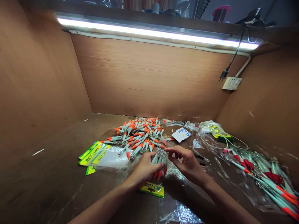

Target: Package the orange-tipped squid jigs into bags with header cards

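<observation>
My left hand (148,165) is closed around a small bunch of fishing lures (159,166), pale green with orange tips pointing toward me. Their metal hook ends point away. My right hand (183,161) is at those hook ends with thumb and fingers drawn together; what they pinch, if anything, is too small to tell. Beneath my left hand lies a yellow-green "BCT LURE" header card (153,189). Whether the held lures are inside a clear bag, I cannot tell. Just beyond my hands spreads a large pile of similar orange-and-pale lures (140,135).
Clear bags with yellow headers (93,155) lie left of the pile. A white handwritten card (181,134) sits behind my right hand, with dark-handled pliers (201,160) beside it. More lures in plastic (268,177) lie at right. A black plug (224,74) hangs above.
</observation>
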`<action>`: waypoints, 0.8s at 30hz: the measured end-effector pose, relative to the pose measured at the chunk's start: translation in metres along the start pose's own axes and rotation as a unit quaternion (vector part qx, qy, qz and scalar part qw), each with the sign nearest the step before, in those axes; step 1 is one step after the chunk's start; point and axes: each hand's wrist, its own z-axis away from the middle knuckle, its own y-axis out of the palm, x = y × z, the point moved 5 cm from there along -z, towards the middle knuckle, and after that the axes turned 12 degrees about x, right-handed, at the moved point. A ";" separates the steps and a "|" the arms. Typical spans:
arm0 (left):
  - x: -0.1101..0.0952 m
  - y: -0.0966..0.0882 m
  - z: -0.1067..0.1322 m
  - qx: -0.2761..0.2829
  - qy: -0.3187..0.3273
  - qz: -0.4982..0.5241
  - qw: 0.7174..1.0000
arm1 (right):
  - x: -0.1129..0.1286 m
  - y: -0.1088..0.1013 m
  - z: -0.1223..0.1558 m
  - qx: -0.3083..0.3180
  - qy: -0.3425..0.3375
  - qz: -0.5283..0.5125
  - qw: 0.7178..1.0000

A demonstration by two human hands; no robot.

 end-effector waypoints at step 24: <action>-0.014 -0.005 0.026 0.042 0.039 -0.483 0.874 | -0.070 0.013 -0.001 0.231 0.164 -0.049 0.958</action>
